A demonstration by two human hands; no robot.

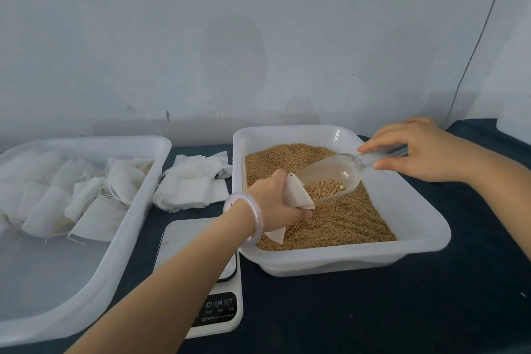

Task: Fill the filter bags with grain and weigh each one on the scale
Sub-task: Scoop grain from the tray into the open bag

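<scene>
My left hand [271, 200] grips a white filter bag [297, 192] over the grain, its mouth turned toward the scoop. My right hand [422, 149] pinches the handle of a clear plastic scoop [336, 174] that holds a little grain, and the scoop's lip sits at the bag's mouth. Both are above the white tub [425, 218] of brown grain [342, 221]. The white scale [221, 304] stands in front of the tub's left corner, partly hidden by my left forearm.
A second white tub [120, 241] at the left holds several filled filter bags [71, 201]. A loose heap of empty filter bags [192, 181] lies on the dark cloth between the two tubs. A wall rises close behind the table.
</scene>
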